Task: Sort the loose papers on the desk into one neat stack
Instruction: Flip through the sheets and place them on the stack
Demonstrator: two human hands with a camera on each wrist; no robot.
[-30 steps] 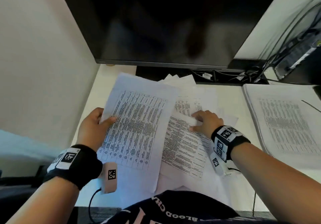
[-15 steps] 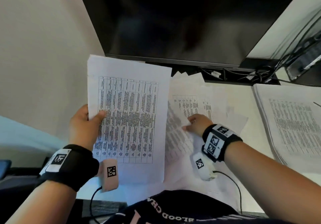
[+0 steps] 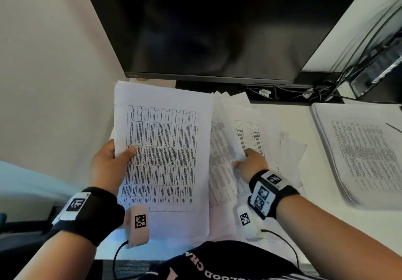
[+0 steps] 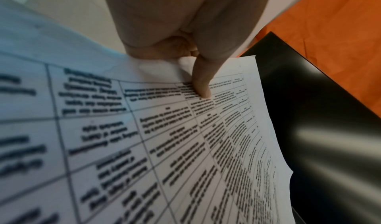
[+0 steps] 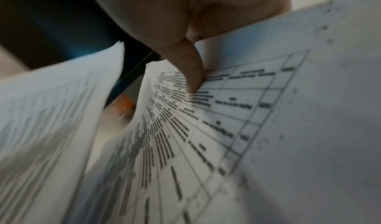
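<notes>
My left hand (image 3: 113,160) pinches the left edge of a printed table sheet (image 3: 165,155), thumb on its face, and holds it raised off the desk. The left wrist view shows that thumb (image 4: 201,80) pressing the same sheet (image 4: 185,146). My right hand (image 3: 250,162) pinches another printed sheet (image 3: 221,149) by its right edge and lifts it from the loose pile of papers (image 3: 282,145) spread on the white desk (image 3: 289,114). In the right wrist view the thumb (image 5: 191,74) lies on that sheet (image 5: 206,129), which curls upward.
A large dark monitor (image 3: 217,25) stands at the back, with its base and tangled cables (image 3: 315,92) behind the papers. A thick neat stack of printed sheets (image 3: 361,151) lies at the right. A wall (image 3: 54,62) closes the left side.
My left hand raised its sheet and turned it upright. My right hand went from pressing on the pile to pinching a sheet and lifting its edge.
</notes>
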